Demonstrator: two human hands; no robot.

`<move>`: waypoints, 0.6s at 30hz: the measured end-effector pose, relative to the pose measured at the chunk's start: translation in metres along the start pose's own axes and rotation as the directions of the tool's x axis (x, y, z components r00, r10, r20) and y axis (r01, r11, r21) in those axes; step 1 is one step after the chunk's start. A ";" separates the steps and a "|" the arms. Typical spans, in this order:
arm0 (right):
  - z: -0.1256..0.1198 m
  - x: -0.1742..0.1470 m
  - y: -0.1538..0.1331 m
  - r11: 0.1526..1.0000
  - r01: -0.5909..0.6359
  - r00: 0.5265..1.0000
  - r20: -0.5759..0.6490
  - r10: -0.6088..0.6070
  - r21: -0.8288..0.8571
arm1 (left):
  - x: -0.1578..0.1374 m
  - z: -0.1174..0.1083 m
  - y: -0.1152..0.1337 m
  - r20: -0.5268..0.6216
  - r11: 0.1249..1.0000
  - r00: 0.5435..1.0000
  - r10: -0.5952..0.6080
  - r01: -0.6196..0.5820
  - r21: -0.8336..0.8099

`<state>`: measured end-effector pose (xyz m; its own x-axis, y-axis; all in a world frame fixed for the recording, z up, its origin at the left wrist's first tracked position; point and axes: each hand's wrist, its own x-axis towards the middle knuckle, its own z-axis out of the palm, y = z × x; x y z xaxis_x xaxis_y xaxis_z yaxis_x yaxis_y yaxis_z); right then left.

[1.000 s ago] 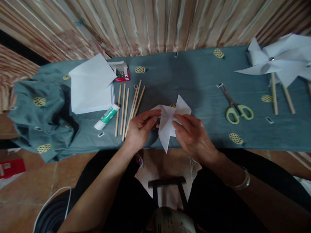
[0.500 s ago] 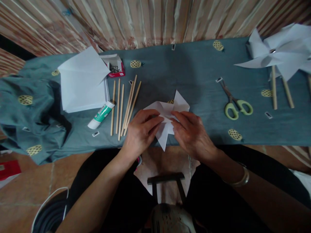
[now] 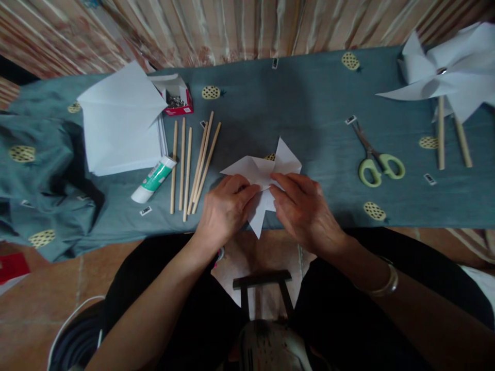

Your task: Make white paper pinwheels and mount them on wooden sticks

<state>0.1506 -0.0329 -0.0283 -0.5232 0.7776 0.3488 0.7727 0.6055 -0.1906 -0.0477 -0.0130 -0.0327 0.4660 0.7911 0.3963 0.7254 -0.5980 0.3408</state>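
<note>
A white paper pinwheel [image 3: 286, 155] with pointed blades is held low over the front edge of the cloth-covered table. My left hand [image 3: 228, 208] pinches it from the left, thumb and fingers close to its centre. From the right, my right hand [image 3: 303, 208] presses its fingertips on the folded paper at the middle, almost meeting the left fingers. Both hands hide part of the centre, so I cannot make out how the folds lie there. Several wooden sticks [image 3: 188, 170] lie just left of my left hand.
Stacked white paper [image 3: 119, 134], a glue stick [image 3: 153, 179] and a red box of metal fasteners [image 3: 178, 98] are at the left. Green-handled scissors [image 3: 377, 158] lie to the right. Finished-looking paper pinwheels [image 3: 460, 69] on sticks rest at the far right. A curtain [image 3: 247, 31] hangs behind.
The view has shifted slightly, so the left-hand items appear farther left and higher. My left fingers have drawn in closer on the paper; both hands stay at the pinwheel.
</note>
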 end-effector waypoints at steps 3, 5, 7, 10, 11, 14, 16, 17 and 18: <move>0.000 0.000 0.000 1.000 0.003 1.000 0.000 -0.003 0.009 | -0.001 0.001 0.000 0.006 1.000 1.000 0.004 -0.004 0.004; 0.000 0.000 0.000 1.000 0.007 1.000 0.001 -0.007 0.013 | -0.001 0.001 0.001 0.015 1.000 1.000 -0.002 0.002 0.009; 0.000 0.000 0.000 1.000 0.008 1.000 0.001 -0.008 0.011 | -0.001 0.001 0.001 0.031 1.000 1.000 -0.003 0.002 0.017; 0.000 0.000 0.000 1.000 0.004 1.000 0.002 -0.004 0.008 | 0.000 0.001 0.001 0.067 0.999 0.998 0.016 -0.018 0.027; -0.001 0.000 0.000 1.000 0.000 1.000 0.006 -0.001 0.009 | 0.001 0.001 0.002 0.078 0.999 0.997 0.022 -0.024 0.029; 0.000 -0.001 0.000 0.999 -0.024 0.999 0.027 0.024 0.021 | 0.001 0.002 0.002 0.105 0.999 0.994 0.019 -0.023 0.042; 0.000 -0.002 0.000 0.999 -0.041 0.998 0.040 0.039 0.033 | 0.001 0.002 0.002 0.118 0.998 0.993 0.014 -0.021 0.060; 0.001 -0.002 -0.001 0.998 -0.045 0.998 0.041 0.044 0.037 | 0.001 0.002 0.002 0.121 0.997 0.992 0.017 -0.025 0.068; 0.001 -0.003 -0.001 0.998 -0.047 0.998 0.038 0.045 0.040 | 0.001 0.002 0.003 0.125 0.997 0.992 0.019 -0.028 0.073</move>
<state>0.1511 -0.0353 -0.0305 -0.5011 0.8101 0.3043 0.7814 0.5747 -0.2433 -0.0443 -0.0137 -0.0336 0.5393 0.7893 0.2935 0.7468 -0.6093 0.2664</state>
